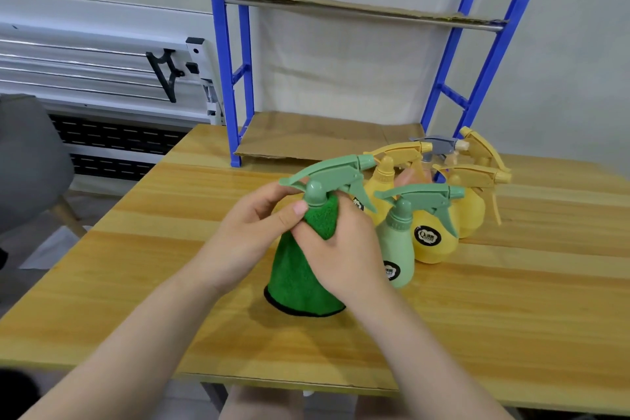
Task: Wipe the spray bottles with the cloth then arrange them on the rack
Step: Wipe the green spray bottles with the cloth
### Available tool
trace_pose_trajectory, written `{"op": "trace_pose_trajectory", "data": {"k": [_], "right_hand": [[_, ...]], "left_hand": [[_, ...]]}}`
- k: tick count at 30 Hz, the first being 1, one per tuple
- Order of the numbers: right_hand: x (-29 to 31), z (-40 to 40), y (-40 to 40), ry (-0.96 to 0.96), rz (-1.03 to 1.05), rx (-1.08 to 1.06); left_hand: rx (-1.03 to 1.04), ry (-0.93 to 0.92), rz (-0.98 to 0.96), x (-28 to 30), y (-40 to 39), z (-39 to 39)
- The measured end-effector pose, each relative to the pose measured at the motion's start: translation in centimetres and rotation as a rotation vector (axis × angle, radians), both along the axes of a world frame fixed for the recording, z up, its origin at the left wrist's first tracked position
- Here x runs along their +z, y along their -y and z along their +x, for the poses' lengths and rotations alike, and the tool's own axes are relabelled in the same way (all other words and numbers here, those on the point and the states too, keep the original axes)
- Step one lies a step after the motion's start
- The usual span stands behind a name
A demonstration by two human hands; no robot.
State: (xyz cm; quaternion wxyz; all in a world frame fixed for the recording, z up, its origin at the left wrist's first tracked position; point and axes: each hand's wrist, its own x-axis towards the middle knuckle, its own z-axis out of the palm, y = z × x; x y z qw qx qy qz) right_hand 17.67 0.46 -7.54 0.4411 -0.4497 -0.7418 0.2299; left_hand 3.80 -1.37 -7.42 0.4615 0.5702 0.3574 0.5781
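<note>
A green spray bottle stands at the table's middle; only its trigger head shows, because the green cloth is draped over its body. My left hand pinches the bottle's neck just under the head. My right hand grips the cloth around the bottle's upper body. To the right stands a second green bottle. Behind it are several yellow bottles and a grey-headed one. The blue rack stands at the table's back, with cardboard shelves.
The wooden table has bare surface to the left, front and right of the bottles. The rack's lower cardboard shelf is bare. A grey chair stands at the left, beside a folded white frame against the wall.
</note>
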Motion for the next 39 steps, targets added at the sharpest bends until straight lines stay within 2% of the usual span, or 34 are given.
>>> {"op": "trace_pose_trajectory", "data": {"k": [4, 9, 16, 25, 29, 34, 39], "right_hand": [[0.2, -0.9, 0.4, 0.148, 0.093, -0.064], [-0.2, -1.2, 0.5, 0.086, 0.018, -0.028], [-3.1, 0.6, 0.5, 0.090, -0.109, 0.153], [-4.0, 2.1, 1.4, -0.028, -0.286, 0.300], [-3.0, 1.6, 0.7, -0.018, -0.314, 0.337], [-0.3, 0.7, 0.0, -0.036, -0.270, 0.314], [0.6, 0.2, 0.2, -0.047, -0.173, 0.162]], "left_hand": [[0.123, 0.174, 0.023, -0.1, 0.1, 1.2], [0.135, 0.289, -0.025, 0.5, 0.1, 1.5], [0.183, 0.405, -0.117, 0.9, -0.6, 0.0], [0.115, 0.410, -0.163, 1.4, -0.7, -1.0], [0.022, 0.262, -0.127, 1.4, -0.9, -1.0], [-0.149, 0.263, -0.104, 1.0, -0.9, -0.2], [-0.066, 0.237, -0.062, 1.3, -0.9, 0.9]]}}
